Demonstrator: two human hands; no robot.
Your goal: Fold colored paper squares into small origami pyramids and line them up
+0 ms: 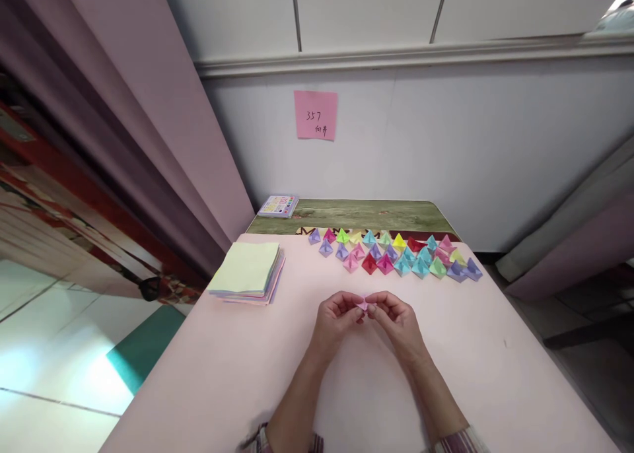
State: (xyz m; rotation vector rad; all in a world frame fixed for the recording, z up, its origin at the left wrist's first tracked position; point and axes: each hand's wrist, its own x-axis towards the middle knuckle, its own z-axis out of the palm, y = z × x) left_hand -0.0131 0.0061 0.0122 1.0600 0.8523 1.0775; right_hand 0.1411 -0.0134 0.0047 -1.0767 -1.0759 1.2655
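Note:
My left hand (337, 318) and my right hand (396, 319) meet over the middle of the pale pink table (212, 374). Both pinch one small pink folded paper piece (363, 303) between their fingertips, just above the tabletop. Beyond the hands, several small folded paper shapes (396, 253) in pink, purple, teal, green, yellow and red lie in rows near the table's far edge. A stack of square coloured paper sheets (247, 272), pale green on top, sits at the far left of the table.
A packet of coloured paper (278, 206) lies on a green-patterned surface (366, 215) behind the table. A pink note (316, 115) is stuck on the white wall. Purple curtains (148, 109) hang at left; tiled floor shows at lower left.

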